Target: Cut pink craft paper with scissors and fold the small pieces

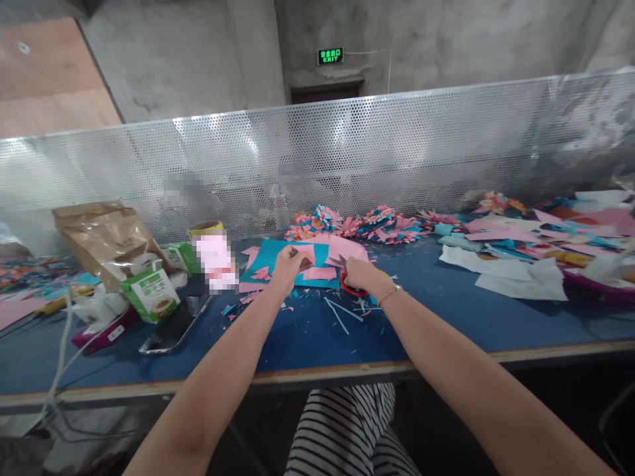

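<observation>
Between the fingers of my left hand (289, 266) is a small piece of pink paper (306, 253), pinched by its left side. My right hand (363, 277) is closed around red-handled scissors (353, 289), whose blades point up and left, a short way from the pink piece. Under both hands lies a sheet of blue paper (270, 250) with pink scraps on it. A larger pink sheet (350, 247) overlaps its right side. Thin pale blue strips (342, 316) and tiny clippings are scattered on the table just in front of me.
Heaps of cut pink and blue paper (389, 226) lie at the back against a perforated metal screen (317, 158). Paper sheets (526, 274) spread on the right. To the left stand a brown paper bag (106, 238), a green-and-white carton (151, 294) and a phone (176, 325) on the blue table (307, 347).
</observation>
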The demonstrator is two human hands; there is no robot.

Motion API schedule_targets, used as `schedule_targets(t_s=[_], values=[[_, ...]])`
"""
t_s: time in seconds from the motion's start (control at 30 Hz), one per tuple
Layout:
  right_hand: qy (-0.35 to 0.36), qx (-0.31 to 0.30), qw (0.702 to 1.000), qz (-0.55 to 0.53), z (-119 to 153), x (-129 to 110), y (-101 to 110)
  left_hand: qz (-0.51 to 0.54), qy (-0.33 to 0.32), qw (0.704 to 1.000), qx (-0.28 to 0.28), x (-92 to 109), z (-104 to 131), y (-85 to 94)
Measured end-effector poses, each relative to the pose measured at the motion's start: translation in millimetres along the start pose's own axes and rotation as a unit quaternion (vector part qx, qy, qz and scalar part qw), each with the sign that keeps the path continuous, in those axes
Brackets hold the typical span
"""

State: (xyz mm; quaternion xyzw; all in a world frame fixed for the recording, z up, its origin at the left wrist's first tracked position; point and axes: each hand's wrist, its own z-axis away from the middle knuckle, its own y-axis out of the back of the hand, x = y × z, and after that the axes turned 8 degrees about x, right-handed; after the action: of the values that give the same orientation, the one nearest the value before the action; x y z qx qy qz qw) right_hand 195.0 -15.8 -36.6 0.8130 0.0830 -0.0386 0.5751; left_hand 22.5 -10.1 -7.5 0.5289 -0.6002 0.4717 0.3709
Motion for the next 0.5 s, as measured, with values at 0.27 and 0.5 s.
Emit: schedule_targets(t_s=[0.27, 0.5], values=[[-0.047, 0.010, 0.999, 0.019, 2, 6, 7, 0.009, -0.018, 1.000, -0.005, 7, 3, 2.9], [-0.090, -0.078, 0.993, 0.022, 6, 8, 20, -0.038, -0.062, 0.997, 0.022, 0, -7, 7.8]])
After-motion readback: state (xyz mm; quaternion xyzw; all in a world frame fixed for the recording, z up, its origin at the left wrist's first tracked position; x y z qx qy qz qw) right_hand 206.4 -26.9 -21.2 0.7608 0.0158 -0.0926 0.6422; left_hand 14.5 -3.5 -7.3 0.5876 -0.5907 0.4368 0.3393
